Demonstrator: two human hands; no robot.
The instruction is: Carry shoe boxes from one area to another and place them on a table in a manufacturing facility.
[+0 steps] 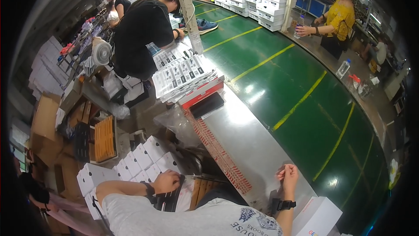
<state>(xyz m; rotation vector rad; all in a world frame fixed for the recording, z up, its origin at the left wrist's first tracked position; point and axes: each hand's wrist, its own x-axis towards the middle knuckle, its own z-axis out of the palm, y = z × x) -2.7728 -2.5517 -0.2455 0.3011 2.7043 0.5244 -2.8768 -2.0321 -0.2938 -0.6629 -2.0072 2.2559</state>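
My left hand (167, 181) is low at the left, fingers curled down over the edge of a dark slotted item (167, 201). Whatever it grips is hidden beneath the fingers. White shoe boxes (142, 159) are stacked just beyond that hand. Over the metal table ledge (257, 148), my right hand (288, 177) is raised with its fingers loosely bent and somewhat apart, and nothing shows in it. Close by the right wrist stands a white box (316, 218) with coloured lettering.
A green conveyor belt (279, 79) with yellow lines runs alongside the ledge. On the ledge lie a black phone (207, 105), a red box (203, 94) and printed sheets (183, 76). A co-worker in black (142, 35) bends near a post (190, 22); another in yellow (340, 24) holds a bottle.
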